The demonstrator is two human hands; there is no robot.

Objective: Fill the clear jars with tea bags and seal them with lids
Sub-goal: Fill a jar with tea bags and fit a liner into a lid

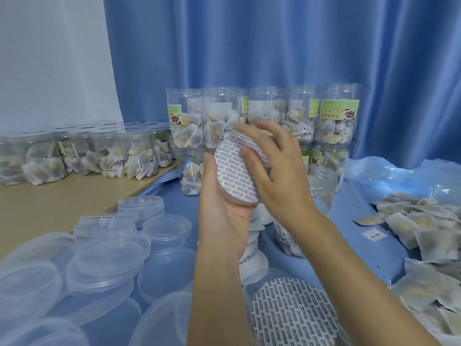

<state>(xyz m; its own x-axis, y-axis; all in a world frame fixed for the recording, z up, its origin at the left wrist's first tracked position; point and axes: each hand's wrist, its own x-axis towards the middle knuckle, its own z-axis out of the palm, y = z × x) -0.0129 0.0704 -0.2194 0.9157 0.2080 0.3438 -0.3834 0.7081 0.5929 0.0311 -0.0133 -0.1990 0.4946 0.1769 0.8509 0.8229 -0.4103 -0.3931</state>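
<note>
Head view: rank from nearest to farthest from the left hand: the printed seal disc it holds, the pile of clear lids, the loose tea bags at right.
From the left hand:
1. Printed seal disc, held in it.
2. Clear lids, lower left.
3. Loose tea bags, far right.

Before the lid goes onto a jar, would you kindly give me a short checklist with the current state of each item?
1. Lid held securely: ok, the left hand grips it from below.
2. Printed liner seated in the lid: cannot tell; the right hand presses on it with its fingers.
3. Open filled jar within reach: ok, just below the hands.
4. That jar full enough: cannot tell, the arm hides much of it.
5. Spare lids at hand: ok, heaped on the left.
</note>
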